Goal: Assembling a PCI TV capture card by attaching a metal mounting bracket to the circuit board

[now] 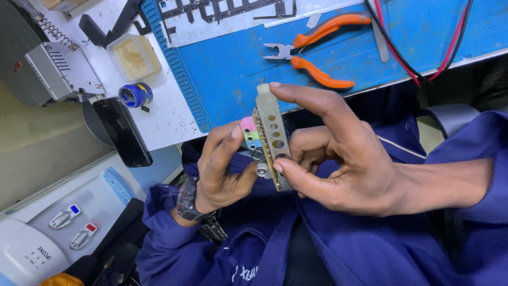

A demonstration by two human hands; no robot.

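In the head view, a metal bracket point(272, 135) with coloured ports was pinched upright between the left hand point(222, 169) and right hand point(338, 159), near the blue mat point(233, 69). Inspection seemed underway; a firm grip would be needed next.

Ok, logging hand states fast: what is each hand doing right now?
Left hand: closed on the coloured-port side of the metal bracket.
Right hand: closed on the same bracket, fingertip at its top, thumb near its lower end.
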